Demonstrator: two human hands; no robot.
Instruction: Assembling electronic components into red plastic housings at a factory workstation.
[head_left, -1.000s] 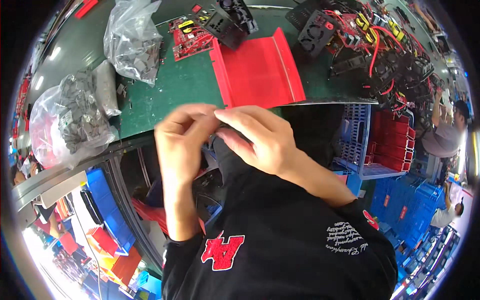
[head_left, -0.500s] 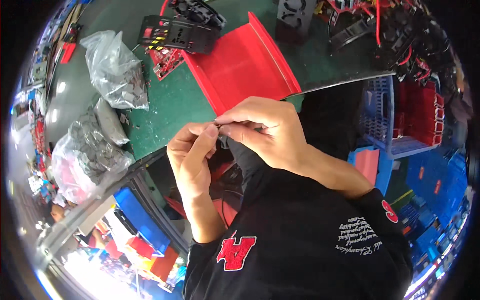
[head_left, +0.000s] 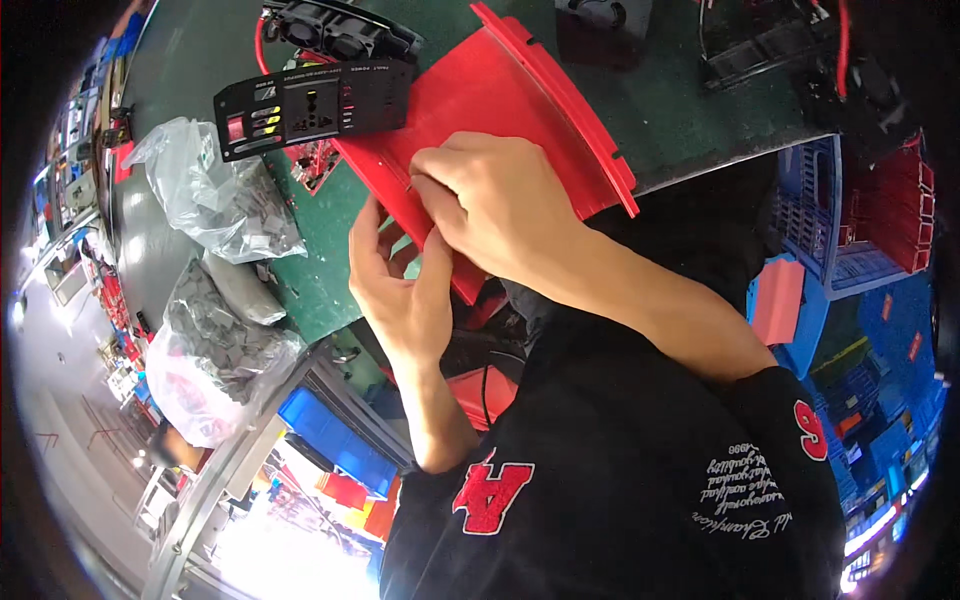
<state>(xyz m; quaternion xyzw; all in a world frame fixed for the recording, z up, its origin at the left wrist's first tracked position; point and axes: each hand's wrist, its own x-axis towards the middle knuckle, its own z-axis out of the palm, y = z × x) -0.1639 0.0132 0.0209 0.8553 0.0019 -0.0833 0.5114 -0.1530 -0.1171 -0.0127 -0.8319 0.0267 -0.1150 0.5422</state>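
A red U-shaped metal cover (head_left: 480,85) lies on the green table, its left side wall running toward me. My left hand (head_left: 405,300) is closed around this wall near its close end, fingers on the outer side and thumb over the edge. My right hand (head_left: 500,205) is just above the same wall, thumb and fingers pinched together at its edge. A tiny thing shows at those fingertips, too small to name. Left of the cover, a black faceplate (head_left: 375,100) with a socket and slots partly overlaps it, with black fans (head_left: 340,35) behind.
Two clear plastic bags of grey pieces, a far bag (head_left: 215,200) and a near bag (head_left: 220,350), lie along the table's left side. Black parts (head_left: 770,60) stand at the far right. Beside the table on the right is a blue crate (head_left: 810,210) holding red panels.
Both hands have moved from together in front of the cover to its left wall. My left hand has taken hold of the wall. The view has also shifted.
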